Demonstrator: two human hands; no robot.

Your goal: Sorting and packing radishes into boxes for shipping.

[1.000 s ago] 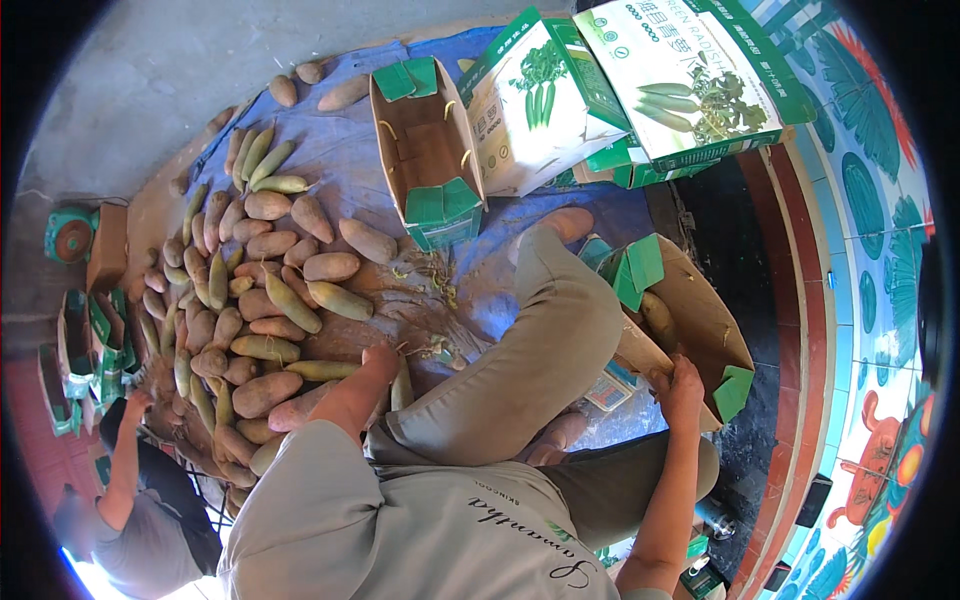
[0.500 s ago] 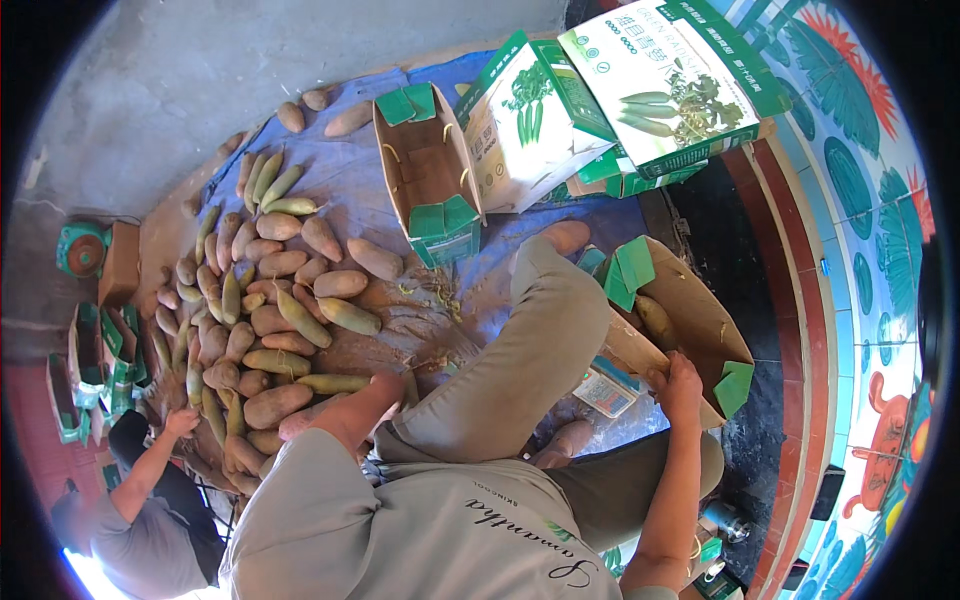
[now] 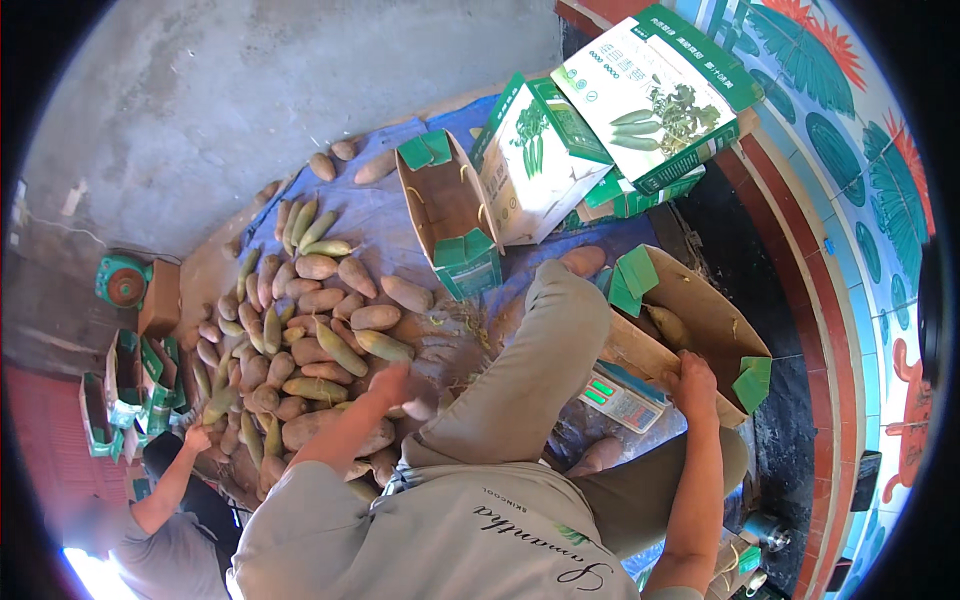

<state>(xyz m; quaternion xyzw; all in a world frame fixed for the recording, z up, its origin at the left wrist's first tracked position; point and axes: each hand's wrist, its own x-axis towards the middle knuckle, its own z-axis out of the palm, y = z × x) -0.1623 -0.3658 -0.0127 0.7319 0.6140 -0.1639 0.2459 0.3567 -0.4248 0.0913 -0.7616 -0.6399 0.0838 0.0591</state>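
Observation:
My right hand (image 3: pixel 690 385) is closed on the near rim of an open cardboard box (image 3: pixel 738 322) with green flaps, which sits on a digital scale (image 3: pixel 622 398) with a lit green display. A greenish radish (image 3: pixel 668 326) lies inside it. My left hand (image 3: pixel 391 384), smeared by motion, is over the right side of the radish heap (image 3: pixel 320 300). A blurred brown soil-coated radish (image 3: pixel 424 400) appears in its fingers. The heap mixes green radishes with brown, dirt-covered ones.
Another open box (image 3: pixel 440 205) stands on the blue tarp (image 3: pixel 365 215), beside printed white-green cartons (image 3: pixel 650 95). At far left, a co-worker's hand (image 3: pixel 198 438) reaches to the heap, near more boxes (image 3: pixel 125 380) and a green round device (image 3: pixel 125 282). A tiled wall (image 3: pixel 845 200) bounds the right.
The whole view has shifted, with most things now further right and lower. My left hand has moved up with the brown radish. My right hand keeps its place on the box rim.

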